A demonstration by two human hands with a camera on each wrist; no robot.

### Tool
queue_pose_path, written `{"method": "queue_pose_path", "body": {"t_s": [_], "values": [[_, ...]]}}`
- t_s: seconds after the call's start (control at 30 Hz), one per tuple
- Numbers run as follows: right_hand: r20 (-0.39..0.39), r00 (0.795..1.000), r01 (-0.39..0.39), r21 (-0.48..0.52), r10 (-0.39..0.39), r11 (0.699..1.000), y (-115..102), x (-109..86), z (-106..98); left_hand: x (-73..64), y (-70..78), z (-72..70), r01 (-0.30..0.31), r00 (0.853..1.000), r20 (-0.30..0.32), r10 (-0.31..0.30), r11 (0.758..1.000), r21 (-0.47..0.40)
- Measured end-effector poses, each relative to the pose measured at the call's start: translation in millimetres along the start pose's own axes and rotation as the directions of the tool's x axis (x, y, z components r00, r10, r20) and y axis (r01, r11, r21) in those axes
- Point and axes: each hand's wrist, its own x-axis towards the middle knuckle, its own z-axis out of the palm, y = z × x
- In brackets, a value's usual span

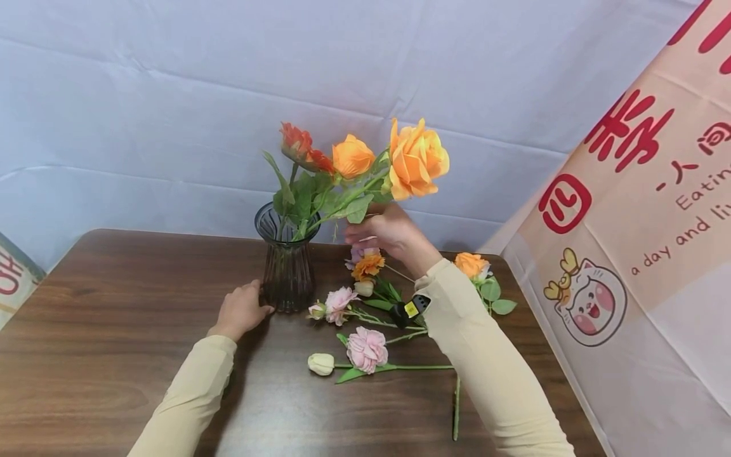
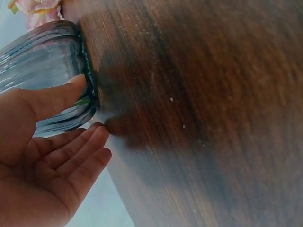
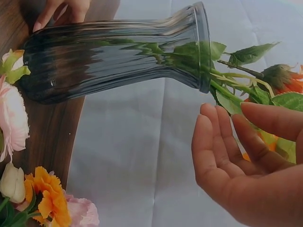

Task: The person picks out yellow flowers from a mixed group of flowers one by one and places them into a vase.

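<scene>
A dark, ribbed glass vase (image 1: 288, 276) stands upright on the wooden table, holding leafy stems with red-orange flowers (image 1: 299, 147), an orange rosebud (image 1: 352, 157) and a large orange rose (image 1: 419, 158) that leans right. My left hand (image 1: 242, 310) is low at the vase's base. Its thumb lies along the glass (image 2: 52, 71), the fingers round the far side of the foot. My right hand (image 1: 391, 231) is raised right of the rim, below the large rose. The right wrist view shows its fingers (image 3: 227, 156) loosely bent close to the stems, with nothing between them.
Right of the vase lie a pink peony (image 1: 367, 349), a white tulip (image 1: 321, 364), lighter pink blooms (image 1: 339, 303) and an orange flower (image 1: 368, 265). Another orange rose (image 1: 471, 264) lies by the table's right edge. A pale cloth (image 1: 200, 114) hangs behind, a printed banner (image 1: 628, 254) to the right.
</scene>
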Motion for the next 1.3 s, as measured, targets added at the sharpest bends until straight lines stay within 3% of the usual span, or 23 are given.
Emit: {"method": "queue_pose_path", "body": {"t_s": [0.37, 0.97, 1.3], "values": [[0.014, 1.0, 0.026, -0.057, -0.025, 0.998, 6, -7.1, -15, 0.1, 0.2, -1.1, 0.011, 1.0, 0.012, -0.011, 1.0, 0.004], [-0.023, 1.0, -0.02, -0.148, 0.016, 0.989, 50, -18.0, -53, 0.1, -0.1, 0.6, 0.006, 1.0, 0.004, -0.006, 1.0, 0.0], [-0.068, 0.992, -0.119, -0.203, 0.107, 0.972, 80, -20.7, -85, -0.1, -0.7, 1.4, 0.008, 1.0, 0.002, -0.008, 1.0, -0.005]]}}
